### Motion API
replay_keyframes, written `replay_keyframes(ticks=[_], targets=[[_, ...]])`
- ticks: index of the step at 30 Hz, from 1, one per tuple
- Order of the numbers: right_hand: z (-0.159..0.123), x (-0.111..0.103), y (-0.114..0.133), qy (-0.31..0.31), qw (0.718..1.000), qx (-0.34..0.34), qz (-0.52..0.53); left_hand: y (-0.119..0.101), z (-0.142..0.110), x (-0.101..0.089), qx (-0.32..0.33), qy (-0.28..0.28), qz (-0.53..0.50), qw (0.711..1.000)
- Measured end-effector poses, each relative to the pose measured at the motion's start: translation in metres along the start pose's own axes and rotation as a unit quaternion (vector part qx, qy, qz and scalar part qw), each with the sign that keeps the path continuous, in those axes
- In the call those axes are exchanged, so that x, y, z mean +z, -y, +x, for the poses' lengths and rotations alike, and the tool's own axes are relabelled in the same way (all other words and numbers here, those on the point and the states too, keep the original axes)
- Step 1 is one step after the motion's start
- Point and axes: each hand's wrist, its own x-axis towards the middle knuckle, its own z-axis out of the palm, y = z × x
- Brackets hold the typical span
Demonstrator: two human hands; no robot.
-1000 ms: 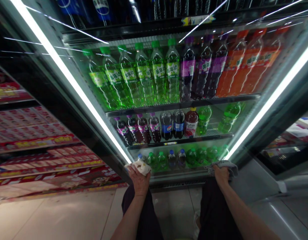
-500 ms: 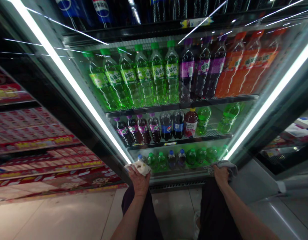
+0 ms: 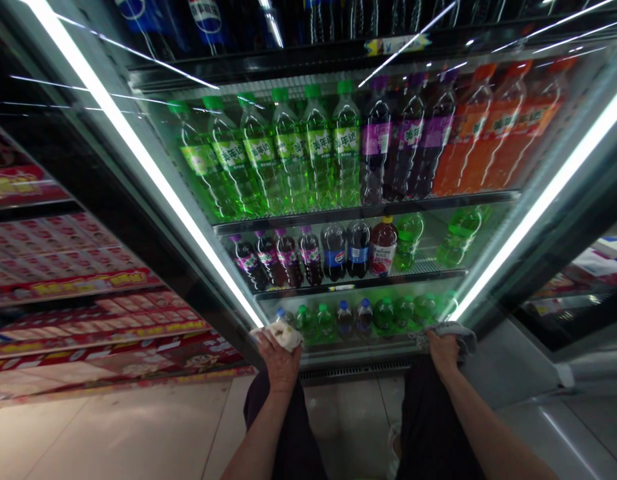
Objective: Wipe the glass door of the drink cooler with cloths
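My left hand (image 3: 279, 365) is closed on a whitish cloth (image 3: 283, 335) at the lower left of a lit drinks fridge, beside the left light strip. A grey cloth (image 3: 463, 335) is gripped in my right hand (image 3: 444, 352), low at the right near the foot of the other light strip. The fingers of both hands are partly covered by the cloths. Whether the cloths press on the glass, I cannot tell. Behind them, on the lowest fridge shelf, stand small bottles (image 3: 344, 317) with green and blue caps.
Higher shelves hold green bottles (image 3: 320, 150), purple-labelled bottles (image 3: 377, 143) and orange bottles (image 3: 481, 147). At the left, a store shelf (image 3: 73, 283) carries red and pink packages. Another cabinet (image 3: 518, 367) stands at the right. Under my legs lies a tiled floor (image 3: 138, 427).
Almost nothing differs. The view has shifted very slightly, and both hands stay at the same spots with their cloths.
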Motion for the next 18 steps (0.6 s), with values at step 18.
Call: replay_keyframes(ticks=[18], targets=[[-0.0021,-0.0025,0.0026,0.001,1.0,0.001,0.012,0.0009,-0.0001,0.0015,-0.01,0.007,-0.01,1.0]])
